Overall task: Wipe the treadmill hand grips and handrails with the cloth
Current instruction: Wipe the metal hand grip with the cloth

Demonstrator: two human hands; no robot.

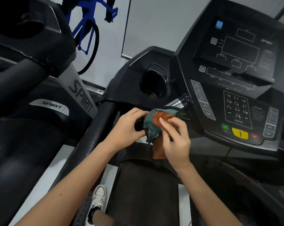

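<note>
— What's behind it all?
— A pale wall runs across the top of the frame, with a blue bicycle picture at upper left. Two black treadmills stand side by side. The neighbouring treadmill fills the left edge and is marked SPIRIT. The console of the nearer one takes up the right.
— And the cloth?
— The cloth is at the centre, bunched up, teal and orange. Both hands hold it just below the cup holder and left of the keypad. An orange end hangs down behind the right hand.
— How do the hands hold it?
— The left hand has its fingers curled round the cloth's left side. The right hand has bent fingers, the tips pinching the orange part.
— Is it on a grip or a rail?
— Its upper edge lies right by the shiny metal hand grip; I cannot tell whether they touch. The black padded handrail runs down left of the left hand, apart from the cloth.
— Anything lower?
— The dark belt is at bottom centre, with a white shoe just to its left.
</note>
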